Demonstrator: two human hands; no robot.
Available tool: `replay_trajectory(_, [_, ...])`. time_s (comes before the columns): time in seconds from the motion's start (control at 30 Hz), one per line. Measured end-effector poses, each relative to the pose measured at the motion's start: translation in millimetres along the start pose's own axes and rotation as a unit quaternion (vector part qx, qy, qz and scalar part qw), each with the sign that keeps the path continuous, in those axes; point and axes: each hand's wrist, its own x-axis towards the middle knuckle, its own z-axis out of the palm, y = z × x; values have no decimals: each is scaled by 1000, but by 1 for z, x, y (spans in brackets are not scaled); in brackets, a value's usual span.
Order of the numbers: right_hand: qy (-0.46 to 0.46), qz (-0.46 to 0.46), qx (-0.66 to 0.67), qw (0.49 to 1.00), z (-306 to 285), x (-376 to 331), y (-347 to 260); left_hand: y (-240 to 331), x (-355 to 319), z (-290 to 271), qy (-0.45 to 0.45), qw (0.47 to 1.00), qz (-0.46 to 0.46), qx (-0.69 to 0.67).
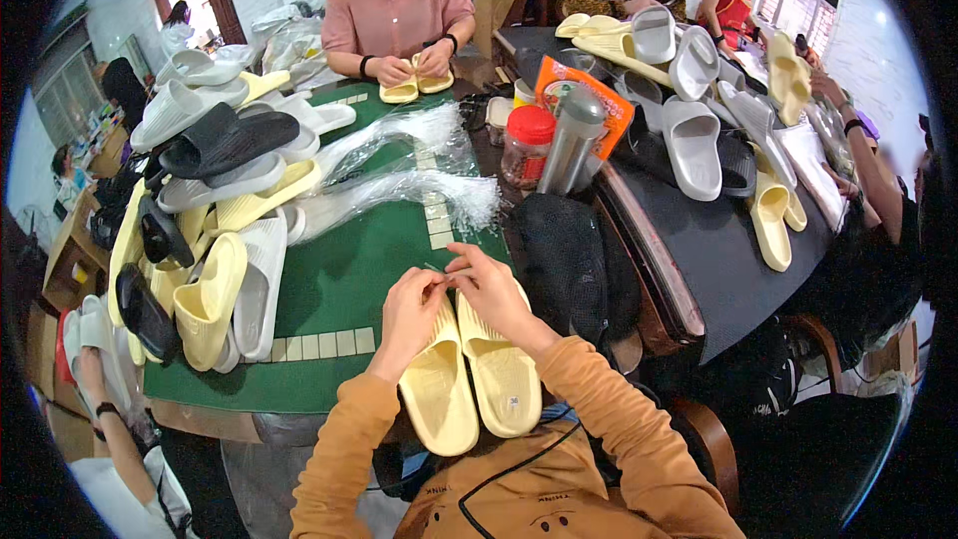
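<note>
A pair of pale yellow slide sandals lies side by side at the table's near edge, the left sandal (439,404) and the right sandal (504,384), toes pointing away from me. My left hand (409,309) is closed in a pinch over the left sandal's toe end. Over the other toe, my right hand (487,284) is pinched too, fingertips meeting the left ones. A thin pale strand (431,267) shows at the fingertips; its far end is hard to make out. Beyond my hands lie bundles of thin clear plastic strands (399,202).
On the left is a heap of grey, black and yellow slides (215,190). A red-lidded jar (527,145), a metal flask (574,140) and a black bag (564,265) stand to the right. Across the table a person (399,15) handles yellow slides. More slides (692,150) cover the black table.
</note>
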Motion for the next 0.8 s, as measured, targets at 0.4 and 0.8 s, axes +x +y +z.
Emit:
replay_trajectory(0.4, [22, -14, -12, 1000, -1, 0, -8, 6, 0, -1, 9, 1000, 13, 24])
replay_trajectory(0.8, [54, -36, 15, 998, 3, -1, -8, 1, -1, 3, 30, 999, -13, -3])
